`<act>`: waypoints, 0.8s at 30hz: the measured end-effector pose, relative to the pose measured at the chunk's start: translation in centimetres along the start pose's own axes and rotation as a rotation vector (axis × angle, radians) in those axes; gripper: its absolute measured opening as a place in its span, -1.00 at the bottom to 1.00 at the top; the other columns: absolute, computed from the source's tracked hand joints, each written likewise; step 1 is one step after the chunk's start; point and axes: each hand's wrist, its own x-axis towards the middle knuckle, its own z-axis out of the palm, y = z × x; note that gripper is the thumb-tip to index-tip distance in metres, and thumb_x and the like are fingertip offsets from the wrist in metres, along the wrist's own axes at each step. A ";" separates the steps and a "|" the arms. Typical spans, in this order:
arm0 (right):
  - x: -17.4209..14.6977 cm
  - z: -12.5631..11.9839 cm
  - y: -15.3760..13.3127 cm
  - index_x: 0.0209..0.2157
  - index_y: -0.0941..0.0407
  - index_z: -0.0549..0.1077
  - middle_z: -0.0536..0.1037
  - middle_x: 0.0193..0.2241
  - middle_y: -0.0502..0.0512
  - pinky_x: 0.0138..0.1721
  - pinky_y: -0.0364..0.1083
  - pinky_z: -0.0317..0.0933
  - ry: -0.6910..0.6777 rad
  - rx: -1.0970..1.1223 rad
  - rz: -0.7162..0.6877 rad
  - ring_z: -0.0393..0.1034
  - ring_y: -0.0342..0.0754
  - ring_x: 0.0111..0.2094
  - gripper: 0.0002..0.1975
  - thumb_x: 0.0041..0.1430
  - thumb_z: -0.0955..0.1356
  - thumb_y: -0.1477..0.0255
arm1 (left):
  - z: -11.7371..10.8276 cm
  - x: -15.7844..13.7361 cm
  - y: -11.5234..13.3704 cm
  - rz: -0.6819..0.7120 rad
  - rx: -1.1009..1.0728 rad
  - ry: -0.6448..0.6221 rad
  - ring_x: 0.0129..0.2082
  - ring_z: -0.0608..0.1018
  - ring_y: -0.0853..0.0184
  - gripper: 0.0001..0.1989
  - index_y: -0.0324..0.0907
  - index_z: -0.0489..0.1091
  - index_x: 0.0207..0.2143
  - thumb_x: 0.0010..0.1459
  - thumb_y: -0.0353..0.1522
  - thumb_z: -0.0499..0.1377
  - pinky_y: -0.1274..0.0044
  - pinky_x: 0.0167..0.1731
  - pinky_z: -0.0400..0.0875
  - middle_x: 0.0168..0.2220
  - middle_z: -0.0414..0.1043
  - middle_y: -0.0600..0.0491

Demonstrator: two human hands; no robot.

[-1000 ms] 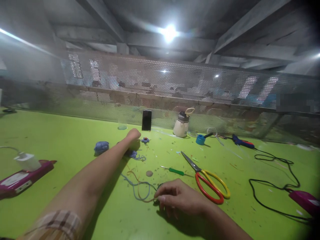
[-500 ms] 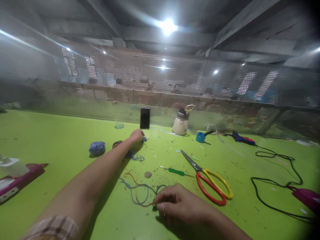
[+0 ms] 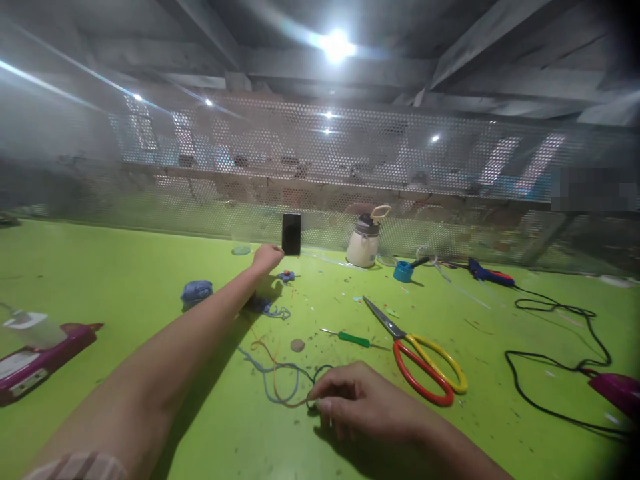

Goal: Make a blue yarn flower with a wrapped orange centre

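Note:
My left hand [image 3: 269,257] reaches far over the green table, its fingers bent together and nothing visible in them. Just right of it and apart from it lies a small blue crocheted flower [image 3: 287,275] with a reddish centre. A blue yarn ball [image 3: 197,291] sits left of my forearm, and a loose blue yarn bundle [image 3: 270,308] is partly hidden behind it. My right hand [image 3: 357,400], near the front, pinches yarn strands [image 3: 280,367] that curl across the table in blue, orange-brown and dark colours. The exact thing at its fingertips is partly covered.
Open scissors [image 3: 400,337] and a green-handled crochet hook [image 3: 354,339] lie right of centre. A round tan disc [image 3: 297,345] is near the yarn. Behind stand a phone [image 3: 291,235], a bottle [image 3: 364,247] and a blue tape roll [image 3: 403,271]. A glue gun [image 3: 490,273] and power strip [image 3: 45,363] flank them.
My left hand has let go of the crocheted flower and moved slightly back and left, leaving the flower on the table. My right hand stays on the yarn.

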 end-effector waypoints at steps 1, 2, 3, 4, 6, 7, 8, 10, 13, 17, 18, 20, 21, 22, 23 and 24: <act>0.0 0.0 -0.1 -0.24 0.21 0.58 0.42 -0.58 -0.01 -0.53 -0.20 0.14 -0.002 -0.008 -0.011 0.28 -0.21 -0.57 -0.79 0.09 0.36 0.46 | -0.6 -0.3 0.6 0.017 -0.040 0.033 -0.06 0.52 0.17 -0.64 -0.20 0.35 0.07 0.26 -0.27 0.18 0.25 -0.12 0.49 0.06 0.39 -0.09; -0.1 0.0 -0.1 -0.25 0.21 0.58 0.42 -0.57 0.00 -0.53 -0.20 0.14 -0.002 -0.009 -0.024 0.29 -0.20 -0.57 -0.79 0.09 0.36 0.46 | -1.2 -0.7 1.2 0.042 -0.082 0.061 -0.06 0.52 0.17 -0.64 -0.21 0.35 0.07 0.26 -0.27 0.17 0.25 -0.12 0.49 0.06 0.39 -0.10; 0.0 0.0 -0.1 -0.26 0.21 0.58 0.42 -0.57 0.00 -0.53 -0.19 0.13 0.001 -0.004 -0.036 0.29 -0.20 -0.57 -0.80 0.09 0.36 0.45 | -1.9 -1.2 1.8 0.073 -0.124 0.082 -0.06 0.52 0.17 -0.64 -0.21 0.35 0.07 0.26 -0.27 0.17 0.25 -0.12 0.48 0.06 0.39 -0.10; 0.0 0.0 -0.1 -0.27 0.21 0.58 0.42 -0.57 0.00 -0.53 -0.19 0.13 0.008 0.002 -0.051 0.28 -0.20 -0.57 -0.81 0.10 0.36 0.44 | -2.5 -1.8 2.4 0.106 -0.163 0.091 -0.06 0.52 0.17 -0.64 -0.20 0.34 0.07 0.26 -0.27 0.17 0.24 -0.12 0.48 0.06 0.39 -0.10; 0.2 -0.2 0.0 -0.35 0.21 0.55 0.41 -0.60 0.00 -0.56 -0.18 0.11 0.052 -0.025 -0.072 0.25 -0.20 -0.60 -0.82 0.13 0.35 0.39 | -3.7 -3.2 3.4 0.171 -0.226 0.079 -0.07 0.52 0.17 -0.64 -0.20 0.34 0.07 0.26 -0.27 0.17 0.24 -0.12 0.48 0.05 0.39 -0.10; 0.4 -0.3 0.1 -0.42 0.20 0.52 0.40 -0.62 0.01 -0.56 -0.17 0.10 0.110 -0.086 -0.101 0.24 -0.19 -0.61 -0.81 0.15 0.34 0.37 | -4.3 -4.0 3.7 0.192 -0.246 0.059 -0.07 0.52 0.18 -0.64 -0.21 0.34 0.07 0.26 -0.27 0.17 0.25 -0.12 0.49 0.05 0.40 -0.10; 0.6 -0.5 0.1 -0.50 0.18 0.47 0.39 -0.63 0.02 -0.56 -0.16 0.10 0.181 -0.170 -0.137 0.24 -0.17 -0.60 -0.78 0.16 0.33 0.36 | -4.7 -4.9 3.8 0.202 -0.257 0.039 -0.08 0.52 0.18 -0.65 -0.21 0.35 0.06 0.27 -0.27 0.17 0.25 -0.12 0.49 0.04 0.40 -0.09; 1.0 -0.8 0.4 -0.63 0.13 0.35 0.40 -0.60 0.06 -0.50 -0.12 0.12 0.373 -0.398 -0.275 0.26 -0.12 -0.54 -0.71 0.14 0.34 0.37 | -5.1 -6.5 3.4 0.199 -0.258 -0.016 -0.12 0.54 0.21 -0.69 -0.23 0.38 0.01 0.27 -0.28 0.17 0.28 -0.15 0.50 -0.02 0.44 -0.08; 1.8 -1.4 1.0 -0.67 0.09 0.24 0.39 -0.57 0.08 -0.41 -0.07 0.14 0.499 -0.498 -0.371 0.25 -0.08 -0.49 -0.66 0.15 0.33 0.38 | -5.2 -8.5 1.8 0.151 -0.213 -0.081 -0.21 0.56 0.26 -0.76 -0.27 0.42 -0.08 0.26 -0.30 0.17 0.33 -0.20 0.51 -0.14 0.49 -0.05; 2.7 -2.2 1.9 -0.59 0.09 0.32 0.42 -0.51 0.11 -0.38 -0.05 0.15 0.605 -0.534 -0.405 0.28 -0.03 -0.44 -0.74 0.17 0.31 0.39 | -5.0 -9.4 -1.0 0.086 -0.100 -0.076 -0.13 0.54 0.22 -0.68 -0.23 0.37 0.02 0.27 -0.27 0.16 0.29 -0.17 0.51 -0.02 0.44 -0.08; 2.8 -2.4 2.0 -0.54 0.10 0.37 0.43 -0.48 0.11 -0.37 -0.06 0.16 0.627 -0.541 -0.409 0.29 -0.02 -0.43 -0.79 0.17 0.31 0.40 | -5.1 -9.4 -1.7 0.078 -0.061 -0.061 -0.12 0.54 0.21 -0.67 -0.22 0.37 0.03 0.27 -0.27 0.16 0.28 -0.15 0.50 0.00 0.43 -0.09; 3.0 -3.0 2.3 -0.50 0.11 0.43 0.44 -0.46 0.11 -0.33 -0.04 0.18 0.669 -0.555 -0.417 0.31 -0.01 -0.40 -0.83 0.16 0.31 0.40 | -5.4 -9.3 -2.9 0.082 0.030 -0.030 -0.09 0.53 0.19 -0.66 -0.21 0.36 0.04 0.27 -0.27 0.17 0.27 -0.14 0.49 0.02 0.41 -0.09; 3.1 -3.2 2.4 -0.47 0.12 0.45 0.46 -0.45 0.12 -0.31 -0.03 0.19 0.675 -0.562 -0.417 0.32 0.00 -0.39 -0.83 0.17 0.31 0.39 | -5.5 -9.3 -3.4 0.095 0.081 -0.018 -0.09 0.53 0.18 -0.66 -0.21 0.36 0.04 0.26 -0.27 0.17 0.26 -0.13 0.49 0.03 0.41 -0.08; 3.2 -3.4 2.5 -0.45 0.13 0.46 0.47 -0.44 0.13 -0.30 -0.03 0.20 0.677 -0.566 -0.417 0.33 0.00 -0.38 -0.82 0.17 0.30 0.38 | -5.6 -9.3 -3.9 0.116 0.133 -0.010 -0.08 0.52 0.18 -0.66 -0.21 0.36 0.05 0.26 -0.27 0.17 0.26 -0.12 0.49 0.03 0.41 -0.08; 3.3 -3.6 2.6 -0.44 0.14 0.48 0.49 -0.43 0.14 -0.30 -0.03 0.21 0.674 -0.570 -0.414 0.34 0.00 -0.38 -0.81 0.18 0.30 0.38 | -5.6 -9.3 -4.3 0.142 0.185 -0.006 -0.07 0.52 0.18 -0.66 -0.20 0.36 0.05 0.27 -0.27 0.17 0.25 -0.12 0.48 0.04 0.41 -0.08; 3.4 -3.7 2.8 -0.44 0.14 0.49 0.50 -0.44 0.14 -0.30 -0.03 0.21 0.668 -0.573 -0.411 0.35 0.00 -0.37 -0.81 0.18 0.30 0.37 | -5.6 -9.4 -4.7 0.173 0.233 -0.005 -0.07 0.52 0.18 -0.67 -0.20 0.37 0.04 0.27 -0.27 0.16 0.25 -0.11 0.48 0.04 0.40 -0.09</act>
